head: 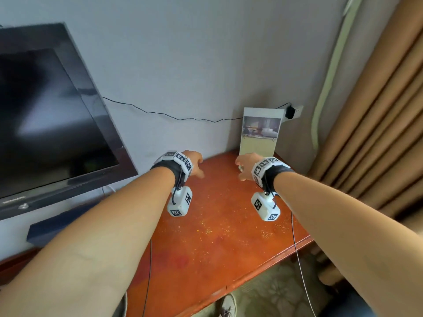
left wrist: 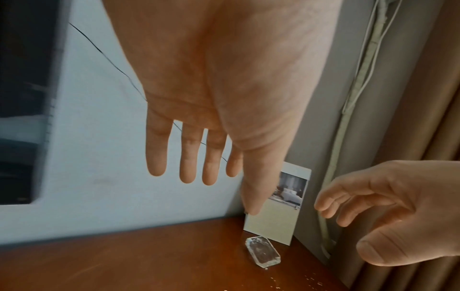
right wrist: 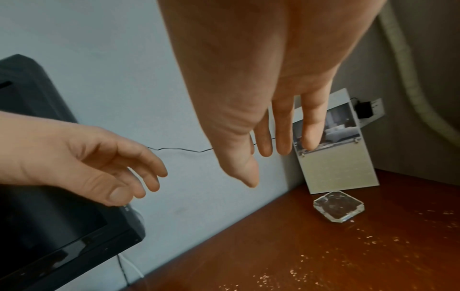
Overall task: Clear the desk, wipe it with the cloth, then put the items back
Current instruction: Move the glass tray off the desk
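Observation:
My left hand (head: 197, 166) and right hand (head: 244, 167) hover side by side over the back of the red-brown desk (head: 217, 243), both empty. In the left wrist view the left hand (left wrist: 211, 177) has straight fingers. The right hand (right wrist: 263, 157) is also straight-fingered, just in front of an upright picture card stand (head: 259, 133) in the back right corner. A small clear glass ashtray (right wrist: 338, 206) lies on the desk before the stand (right wrist: 336, 167), below the right hand. Pale specks (head: 206, 225) dot the desk top. I see no cloth.
A black TV (head: 45, 122) stands at the left, with a dark flat box (head: 57, 225) below it. A thin black cable (head: 160, 114) runs along the wall to a plug and socket (head: 293, 112). A brown curtain (head: 377, 133) hangs to the right of the desk.

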A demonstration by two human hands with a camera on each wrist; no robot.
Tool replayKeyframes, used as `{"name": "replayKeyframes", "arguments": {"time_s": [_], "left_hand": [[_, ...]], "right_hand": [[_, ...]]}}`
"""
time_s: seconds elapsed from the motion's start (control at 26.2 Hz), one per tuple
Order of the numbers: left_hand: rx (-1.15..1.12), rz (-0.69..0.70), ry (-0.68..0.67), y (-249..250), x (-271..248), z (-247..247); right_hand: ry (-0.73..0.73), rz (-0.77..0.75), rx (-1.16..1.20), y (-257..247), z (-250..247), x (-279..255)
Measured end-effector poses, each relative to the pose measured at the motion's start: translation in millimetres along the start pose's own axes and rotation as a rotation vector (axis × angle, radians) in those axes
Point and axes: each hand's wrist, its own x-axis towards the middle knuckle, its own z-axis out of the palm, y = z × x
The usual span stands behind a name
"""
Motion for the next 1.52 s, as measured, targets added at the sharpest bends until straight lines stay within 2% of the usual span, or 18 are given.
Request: {"name": "replayKeyframes", "arguments": {"time_s": [0.27, 0.42, 0.61, 0.8, 1.1, 1.33, 1.52], "left_hand": [[-0.078, 0.051, -0.052, 39.1, 110.4, 20.3], [-0.11, 0.05, -0.133, 56.4, 165.5, 31.3], [-0.092, 0.047, -0.171, 70.0, 200.7, 41.7], [-0.095, -0.024, -0.243, 83.1, 244.5, 60.6], [-0.214, -0.203, -0.233, 108.2, 296.9, 94.0], [-0.244, -0.298, -0.249, 113.8, 330.7, 112.1], [-0.173, -0.263, -0.285, 115.2, 361.9, 128.1]], "right_hand": [[-0.079, 0.084, -0.061, 73.9, 5.0, 60.8], [-0.112, 0.103, -0.046, 108.6, 5.6, 94.9], [-0.136, 0.09, -0.003, 138.9, 12.9, 123.6], [-0.184, 0.004, -0.038, 164.4, 21.7, 166.9], [-0.265, -0.168, -0.015, 207.5, 39.1, 247.0], [-0.321, -0.185, 0.036, 231.7, 63.8, 296.5], [-0.36, -0.215, 0.045, 236.7, 87.8, 328.7]]}}
